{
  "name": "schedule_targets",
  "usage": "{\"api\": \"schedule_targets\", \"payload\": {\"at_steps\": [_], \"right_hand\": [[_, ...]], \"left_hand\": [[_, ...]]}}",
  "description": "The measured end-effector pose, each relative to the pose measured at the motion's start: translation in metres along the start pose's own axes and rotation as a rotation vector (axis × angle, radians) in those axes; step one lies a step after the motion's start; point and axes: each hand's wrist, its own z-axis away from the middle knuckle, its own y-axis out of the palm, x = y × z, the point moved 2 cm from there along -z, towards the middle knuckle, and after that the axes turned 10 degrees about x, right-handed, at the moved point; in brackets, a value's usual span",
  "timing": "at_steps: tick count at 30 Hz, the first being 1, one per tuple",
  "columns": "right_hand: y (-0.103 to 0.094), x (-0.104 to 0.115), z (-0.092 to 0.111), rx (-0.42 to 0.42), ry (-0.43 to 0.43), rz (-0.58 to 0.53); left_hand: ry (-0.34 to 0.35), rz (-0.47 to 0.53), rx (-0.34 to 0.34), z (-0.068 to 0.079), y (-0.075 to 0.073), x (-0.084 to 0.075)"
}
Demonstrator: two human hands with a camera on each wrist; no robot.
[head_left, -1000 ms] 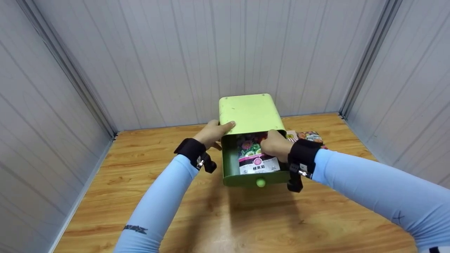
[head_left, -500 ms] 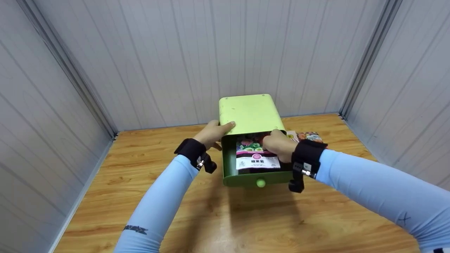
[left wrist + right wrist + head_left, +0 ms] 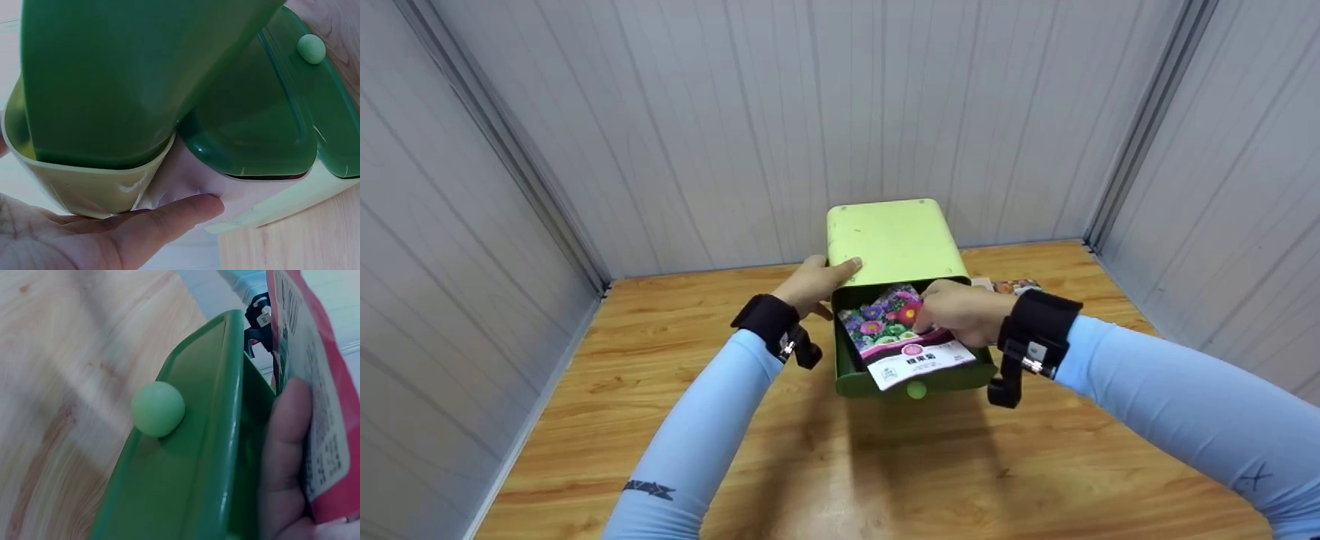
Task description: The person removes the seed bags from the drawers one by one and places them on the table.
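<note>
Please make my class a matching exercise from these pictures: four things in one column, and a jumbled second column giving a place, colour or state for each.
Things
1. left grip
2. flower packet
3. knob of the open drawer
4. sleeves

Descriptions
A. round and green, at the front
B. light blue
C. resting on the yellow-green casing
D. held in the right grip

Right pairs: 1-C, 2-D, 3-A, 4-B

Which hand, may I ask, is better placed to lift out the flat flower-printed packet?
Probably the right hand: it pinches the packet, while the left hand touches the lime-green rounded box.
</note>
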Motion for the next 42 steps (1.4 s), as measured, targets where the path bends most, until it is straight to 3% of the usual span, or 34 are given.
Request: {"api": "schedule_targets", "payload": {"at_steps": [12, 17, 26, 31, 42], "right_hand": [[0.000, -0.002, 0.018, 0.124, -0.022, -0.046], [0.000, -0.003, 0.027, 0.180, -0.026, -0.014], [-0.014, 0.002, 0.038, 0.233, -0.107, -0.015], [-0.029, 0.007, 0.040, 0.173, -0.162, -0.026], [-0.064, 0.008, 0.040, -0.060, -0.245, -0.071]], "left_hand": [[0.017, 0.024, 0.002, 0.003, 0.000, 0.002], [0.022, 0.022, 0.008, 0.004, -0.001, 0.002], [0.034, 0.028, 0.015, 0.003, -0.001, 0.003], [0.023, 0.025, 0.001, 0.003, -0.002, 0.003], [0.018, 0.017, -0.012, 0.004, -0.001, 0.004]]}}
